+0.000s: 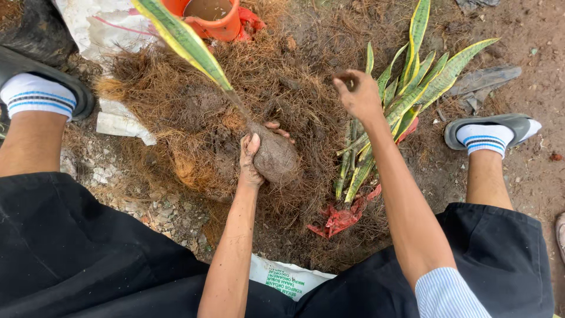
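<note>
My left hand (252, 158) grips a brown, soil-caked root ball (276, 158) of a plant. Its long green leaf with yellow edges (187, 42) slants up to the upper left. The ball rests over a heap of brown coconut fibre (194, 112). My right hand (357, 94) hovers higher up, to the right of the ball, fingers curled around a small pinch of dark fibre or soil. Just right of that hand lies a bunch of green-and-yellow striped sword-shaped plants (406, 94) on the ground.
An orange plastic pot (215, 19) stands at the top centre beside a white sack (100, 26). A red net bag (344, 215) lies under the plant bunch. A white printed bag (285, 277) sits between my knees. My feet wear slippers and striped socks (491, 135).
</note>
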